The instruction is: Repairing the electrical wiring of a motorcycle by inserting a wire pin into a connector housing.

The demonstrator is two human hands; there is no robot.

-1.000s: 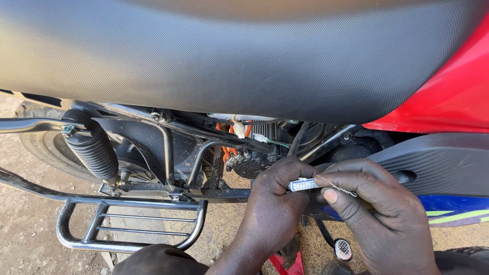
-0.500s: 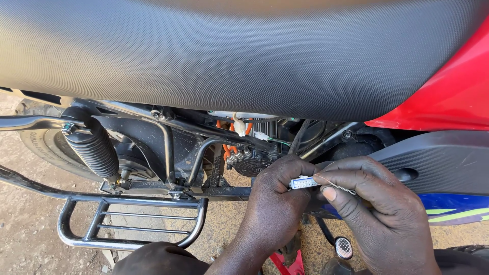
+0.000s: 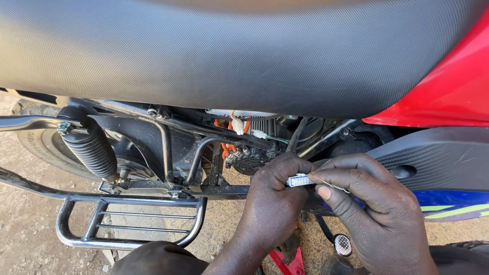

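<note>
Head view, looking down at the side of a motorcycle. Both hands meet below the seat's lower edge, at the frame opening right of centre.

Left hand [image 3: 272, 203]: fingers curled tight, grasping the left end of a small white connector [image 3: 300, 180]. Knuckles up, wrist coming from the bottom edge.

Right hand [image 3: 379, 214]: thumb and forefinger pinched on the right end of the same connector; a thin wire [image 3: 333, 186] runs from it across the thumb. Other fingers bent loosely over the back of the pinch.

Connector sits between the two hands, horizontal, just below the black engine part [image 3: 252, 163] and just left of the grey side panel [image 3: 438, 158]. Touching both hands; cannot tell if it is joined to anything behind.

Around it:
- Black textured seat [image 3: 229, 51] fills the top half.
- Red tank panel [image 3: 453, 86] at upper right, touching the seat's right end.
- Blue panel with green stripe [image 3: 453, 203] under the grey side panel.
- Orange cables [image 3: 224, 137] and a white plug [image 3: 238, 126] inside the frame, above the left hand.
- Black ribbed shock absorber [image 3: 89, 147] at left, tilted.
- Chrome foot rack [image 3: 127, 224] low left, over the dirt ground [image 3: 25, 234].
- Small round grid-patterned pedal [image 3: 342, 244] just below the right hand.
- Red piece [image 3: 290, 262] at the bottom edge between the wrists, mostly hidden.
</note>
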